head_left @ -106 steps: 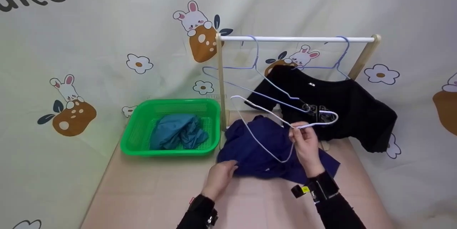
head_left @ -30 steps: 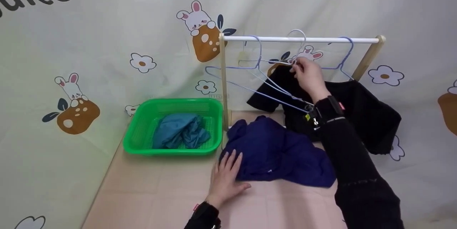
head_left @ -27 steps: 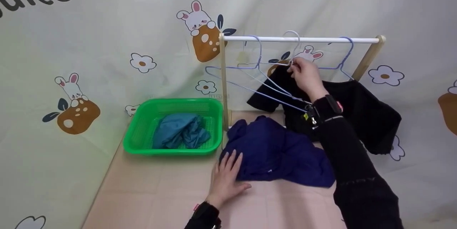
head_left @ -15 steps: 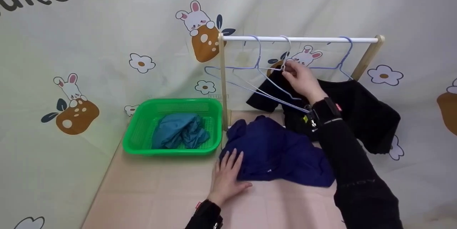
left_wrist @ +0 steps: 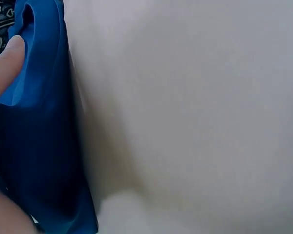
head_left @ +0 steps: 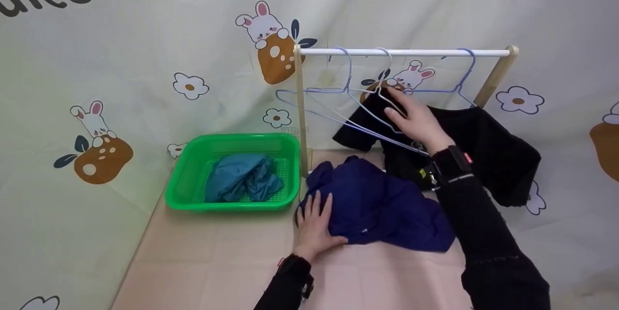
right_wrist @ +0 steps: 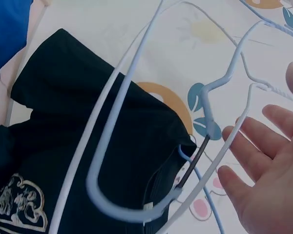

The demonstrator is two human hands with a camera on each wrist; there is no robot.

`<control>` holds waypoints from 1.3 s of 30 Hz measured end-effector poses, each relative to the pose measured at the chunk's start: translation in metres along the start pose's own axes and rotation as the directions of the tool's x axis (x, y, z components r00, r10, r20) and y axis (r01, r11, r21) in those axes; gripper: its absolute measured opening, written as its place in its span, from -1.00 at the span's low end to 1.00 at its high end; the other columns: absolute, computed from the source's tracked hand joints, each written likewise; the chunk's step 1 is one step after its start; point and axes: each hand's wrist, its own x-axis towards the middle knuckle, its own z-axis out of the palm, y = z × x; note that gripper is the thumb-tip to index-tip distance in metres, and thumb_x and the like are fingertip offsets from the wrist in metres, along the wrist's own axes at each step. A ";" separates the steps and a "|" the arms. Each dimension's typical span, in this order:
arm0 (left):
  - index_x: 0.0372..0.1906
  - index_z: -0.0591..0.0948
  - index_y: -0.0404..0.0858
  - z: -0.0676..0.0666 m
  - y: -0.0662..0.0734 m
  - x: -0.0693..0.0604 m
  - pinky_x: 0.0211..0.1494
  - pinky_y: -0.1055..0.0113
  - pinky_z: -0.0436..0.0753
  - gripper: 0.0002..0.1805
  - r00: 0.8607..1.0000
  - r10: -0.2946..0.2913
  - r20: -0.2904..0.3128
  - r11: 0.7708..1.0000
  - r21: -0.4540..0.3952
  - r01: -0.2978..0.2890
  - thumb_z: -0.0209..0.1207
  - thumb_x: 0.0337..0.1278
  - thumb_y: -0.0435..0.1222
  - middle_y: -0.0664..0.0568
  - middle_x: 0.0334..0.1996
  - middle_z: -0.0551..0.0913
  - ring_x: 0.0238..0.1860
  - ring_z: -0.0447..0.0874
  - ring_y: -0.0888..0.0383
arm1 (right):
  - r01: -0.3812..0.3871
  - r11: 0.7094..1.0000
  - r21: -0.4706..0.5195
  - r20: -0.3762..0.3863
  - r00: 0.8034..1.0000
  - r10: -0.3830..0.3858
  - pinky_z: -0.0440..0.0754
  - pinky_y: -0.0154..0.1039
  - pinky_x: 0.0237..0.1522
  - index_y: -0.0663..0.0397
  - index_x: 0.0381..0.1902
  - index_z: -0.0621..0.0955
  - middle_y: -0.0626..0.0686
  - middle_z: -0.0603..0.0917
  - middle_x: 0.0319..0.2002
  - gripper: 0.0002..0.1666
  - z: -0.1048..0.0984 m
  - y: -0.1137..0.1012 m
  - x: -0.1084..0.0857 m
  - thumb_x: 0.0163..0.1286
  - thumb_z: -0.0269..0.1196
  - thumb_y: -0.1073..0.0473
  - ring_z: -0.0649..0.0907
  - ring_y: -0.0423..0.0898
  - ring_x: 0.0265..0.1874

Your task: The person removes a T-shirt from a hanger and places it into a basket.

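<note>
On the rail (head_left: 430, 52), white hanger (head_left: 390, 62) just released: right fingers (head_left: 400, 96) parted, left fingers (head_left: 327, 208) spread over navy cloth (head_left: 370, 199).

On the bench (head_left: 232, 247), left of the rack (head_left: 300, 107), sits a basket (head_left: 232, 207), a cloth (head_left: 237, 177) in it. A garment (head_left: 372, 203) lies before the rack. Three hangers (head_left: 390, 62) hang on the rail (head_left: 425, 52), a shirt (head_left: 493, 150) on the rightmost.

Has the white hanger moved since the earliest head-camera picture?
Yes, the white hanger has moved up: held below the white rail then, it now hangs with its hook over that rail.
</note>
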 end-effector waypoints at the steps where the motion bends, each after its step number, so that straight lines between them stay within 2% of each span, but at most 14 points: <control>1: 0.60 -0.01 -0.02 0.000 0.000 0.001 0.39 -0.33 0.02 0.38 1.000 -0.007 0.000 1.000 -0.008 0.007 0.46 -0.36 0.33 -0.20 0.56 -0.04 0.51 -0.11 -0.28 | 0.014 1.000 -0.013 0.002 1.000 -0.014 0.16 0.08 0.41 0.19 0.50 0.26 0.29 0.33 0.42 -0.30 0.000 0.001 -0.003 0.53 0.11 0.01 0.30 0.24 0.39; 4: 0.60 -0.01 -0.03 0.002 -0.001 0.004 0.40 -0.31 0.03 0.38 0.999 -0.035 0.001 0.999 -0.002 0.035 0.46 -0.35 0.33 -0.19 0.55 0.01 0.51 -0.07 -0.27 | 0.058 0.997 -0.055 -0.001 0.998 -0.058 0.15 0.11 0.41 0.20 0.50 0.25 0.29 0.32 0.42 -0.29 -0.001 0.007 -0.011 0.53 0.10 0.00 0.30 0.25 0.39; 10: 0.60 -0.01 -0.07 0.008 -0.003 0.002 0.35 -0.27 0.16 0.37 0.996 -0.081 0.025 0.997 0.019 0.081 0.44 -0.32 0.33 -0.17 0.38 0.34 0.37 0.27 -0.19 | 0.100 0.991 -0.091 -0.017 0.995 -0.102 0.09 0.23 0.39 0.21 0.50 0.24 0.29 0.29 0.43 -0.28 -0.002 0.017 -0.030 0.52 0.11 0.01 0.29 0.25 0.40; 15: 0.59 0.03 -0.09 0.014 -0.003 0.000 0.28 -0.25 0.26 0.33 0.996 -0.089 0.030 0.995 0.051 0.087 0.45 -0.28 0.29 -0.14 0.23 0.46 0.26 0.37 -0.16 | 0.084 0.993 -0.080 -0.024 0.996 -0.086 0.00 0.31 0.39 0.17 0.51 0.23 0.28 0.26 0.45 -0.26 -0.002 0.026 -0.047 0.51 0.11 -0.02 0.25 0.23 0.42; 19: 0.57 0.11 -0.09 0.016 -0.002 0.001 0.22 -0.22 0.32 0.25 0.995 -0.097 0.039 0.993 0.067 0.094 0.47 -0.24 0.24 -0.13 0.21 0.48 0.25 0.38 -0.16 | 0.055 0.996 -0.073 -0.021 0.998 -0.057 -0.03 0.31 0.39 0.14 0.52 0.22 0.28 0.23 0.47 -0.25 -0.002 0.033 -0.059 0.52 0.11 -0.05 0.21 0.23 0.45; 24: 0.45 0.37 -0.14 0.016 0.002 0.001 0.07 -0.19 0.38 -0.01 0.994 -0.088 0.062 0.992 0.100 0.081 0.44 -0.11 0.15 -0.15 0.14 0.54 0.16 0.46 -0.16 | 0.034 0.997 -0.066 -0.031 0.999 -0.036 -0.04 0.32 0.38 0.14 0.53 0.20 0.30 0.21 0.47 -0.24 -0.004 0.039 -0.072 0.52 0.11 -0.05 0.18 0.26 0.45; 27: 0.22 0.59 -0.12 0.016 0.004 0.000 -0.07 -0.09 0.41 -0.29 0.998 -0.068 0.018 0.989 0.132 0.065 0.44 -0.08 0.08 -0.10 -0.02 0.62 0.01 0.54 -0.10 | 0.024 0.998 -0.063 -0.046 0.999 -0.027 -0.05 0.33 0.38 0.15 0.53 0.20 0.30 0.21 0.47 -0.24 -0.005 0.043 -0.080 0.52 0.12 -0.03 0.17 0.28 0.45; 30: -0.05 0.67 -0.07 0.017 0.005 -0.001 -0.18 0.00 0.41 -0.56 0.997 -0.062 -0.035 0.987 0.143 0.067 0.45 -0.07 -0.01 -0.03 -0.18 0.64 -0.11 0.57 -0.05 | 0.010 0.998 -0.064 -0.054 0.998 -0.013 -0.05 0.30 0.39 0.13 0.53 0.19 0.29 0.20 0.48 -0.24 -0.006 0.046 -0.090 0.52 0.12 -0.02 0.16 0.27 0.46; 34: -0.24 0.68 -0.07 0.013 0.003 0.000 -0.26 0.03 0.44 -0.75 0.994 -0.085 -0.070 0.991 0.098 0.092 0.45 -0.04 -0.12 -0.02 -0.29 0.61 -0.16 0.58 -0.04 | -0.009 0.999 -0.053 -0.063 0.998 0.006 -0.07 0.27 0.41 0.11 0.54 0.18 0.29 0.18 0.49 -0.23 -0.005 0.052 -0.104 0.51 0.14 0.00 0.15 0.27 0.46; 39: -0.28 0.65 -0.12 0.002 0.000 0.002 -0.27 0.04 0.55 -0.82 0.989 -0.105 -0.101 0.994 -0.028 0.103 0.42 0.04 -0.23 -0.03 -0.34 0.55 -0.20 0.58 -0.04 | -0.019 0.999 -0.044 -0.082 0.997 0.015 -0.06 0.30 0.40 0.12 0.53 0.20 0.31 0.20 0.48 -0.23 -0.002 0.058 -0.120 0.48 0.17 0.03 0.15 0.29 0.46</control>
